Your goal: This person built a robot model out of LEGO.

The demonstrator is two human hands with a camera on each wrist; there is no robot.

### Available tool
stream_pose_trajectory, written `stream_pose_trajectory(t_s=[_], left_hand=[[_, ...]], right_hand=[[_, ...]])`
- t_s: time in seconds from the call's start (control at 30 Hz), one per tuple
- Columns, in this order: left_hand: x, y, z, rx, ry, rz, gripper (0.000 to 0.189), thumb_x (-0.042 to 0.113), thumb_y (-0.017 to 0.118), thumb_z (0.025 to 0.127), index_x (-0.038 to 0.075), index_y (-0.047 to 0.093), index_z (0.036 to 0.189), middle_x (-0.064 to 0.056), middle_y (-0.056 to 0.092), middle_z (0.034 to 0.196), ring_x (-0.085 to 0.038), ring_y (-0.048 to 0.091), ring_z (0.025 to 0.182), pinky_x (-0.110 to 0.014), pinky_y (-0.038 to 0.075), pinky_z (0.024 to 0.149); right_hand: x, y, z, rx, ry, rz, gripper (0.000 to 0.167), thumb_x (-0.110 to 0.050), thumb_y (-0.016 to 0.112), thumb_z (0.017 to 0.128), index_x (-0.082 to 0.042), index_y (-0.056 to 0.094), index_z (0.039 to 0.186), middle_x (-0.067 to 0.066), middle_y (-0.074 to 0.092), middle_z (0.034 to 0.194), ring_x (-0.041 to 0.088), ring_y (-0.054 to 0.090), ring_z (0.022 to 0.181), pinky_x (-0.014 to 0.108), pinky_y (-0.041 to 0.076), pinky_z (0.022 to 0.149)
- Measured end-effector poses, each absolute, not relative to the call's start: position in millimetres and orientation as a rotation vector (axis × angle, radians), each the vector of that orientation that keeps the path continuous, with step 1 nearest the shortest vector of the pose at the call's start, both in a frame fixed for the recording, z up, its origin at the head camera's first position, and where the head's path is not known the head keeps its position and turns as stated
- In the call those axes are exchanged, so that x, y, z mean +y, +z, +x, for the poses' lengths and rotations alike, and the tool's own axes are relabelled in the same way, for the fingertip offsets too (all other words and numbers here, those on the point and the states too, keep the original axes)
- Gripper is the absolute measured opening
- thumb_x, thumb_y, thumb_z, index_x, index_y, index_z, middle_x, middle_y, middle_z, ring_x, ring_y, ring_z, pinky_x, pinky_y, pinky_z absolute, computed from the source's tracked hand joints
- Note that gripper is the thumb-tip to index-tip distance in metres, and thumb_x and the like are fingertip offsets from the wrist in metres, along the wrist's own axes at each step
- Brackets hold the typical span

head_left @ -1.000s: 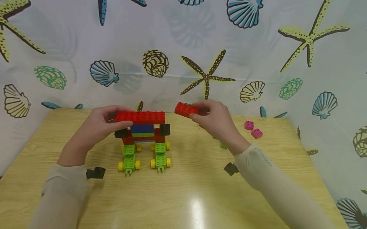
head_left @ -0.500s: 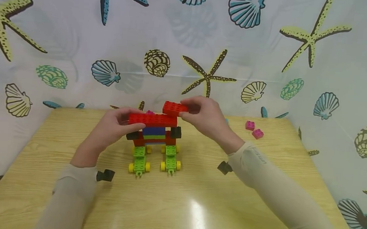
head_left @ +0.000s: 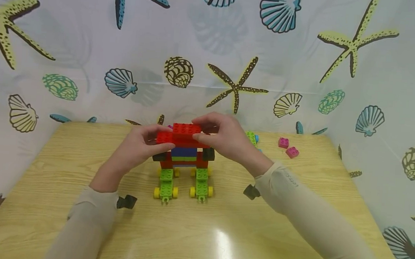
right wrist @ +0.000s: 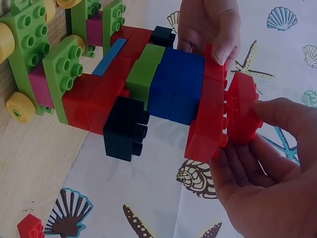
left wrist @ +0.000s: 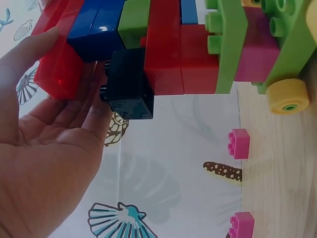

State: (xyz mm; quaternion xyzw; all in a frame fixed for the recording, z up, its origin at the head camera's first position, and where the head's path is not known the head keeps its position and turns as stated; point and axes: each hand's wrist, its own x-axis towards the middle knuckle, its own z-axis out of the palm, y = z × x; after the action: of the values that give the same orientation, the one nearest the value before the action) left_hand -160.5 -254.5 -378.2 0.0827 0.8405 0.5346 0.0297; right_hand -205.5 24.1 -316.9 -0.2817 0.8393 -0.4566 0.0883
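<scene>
A toy-brick build stands on the table, with a long red top layer [head_left: 164, 137] over blue bricks [right wrist: 178, 84], a green brick and red bricks. Black bricks [right wrist: 125, 129] jut from both sides. Below are green wheeled bases [head_left: 166, 189] with yellow wheels. My left hand [head_left: 134, 148] grips the left end of the red layer between thumb and fingers. With thumb and fingers my right hand [head_left: 225, 138] pinches a red brick [right wrist: 242, 109] over the middle of that layer. In the right wrist view this brick tilts slightly against the studs; whether it is seated I cannot tell.
Two pink bricks [head_left: 283, 142] lie at the table's back right. A green piece with blue wheels [head_left: 251, 137] sits behind my right hand. Another small red brick [right wrist: 30, 227] shows in the right wrist view. A shell-patterned cloth [head_left: 200, 32] hangs along the table's back edge.
My right hand has carried the red brick left and down onto the top layer. My left hand and the whole build have shifted to the right.
</scene>
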Motion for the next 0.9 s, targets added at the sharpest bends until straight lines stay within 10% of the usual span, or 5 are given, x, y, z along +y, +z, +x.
stream_pose_trajectory(t_s=[0.9], left_hand=[[-252.4,-375.3,-159.7,2.565,1.637,0.231,0.054,0.028,0.082,0.104,0.007,0.065,0.151,-0.017,0.061,0.162,-0.044,0.068,0.142,-0.028,0.064,0.104]], right_hand=[[24.1,-323.6,-212.1,2.462,-1.248,-0.869,0.043,-0.029,0.08,0.105,-0.015,0.074,0.145,0.003,0.077,0.141,0.023,0.075,0.126,0.045,0.062,0.114]])
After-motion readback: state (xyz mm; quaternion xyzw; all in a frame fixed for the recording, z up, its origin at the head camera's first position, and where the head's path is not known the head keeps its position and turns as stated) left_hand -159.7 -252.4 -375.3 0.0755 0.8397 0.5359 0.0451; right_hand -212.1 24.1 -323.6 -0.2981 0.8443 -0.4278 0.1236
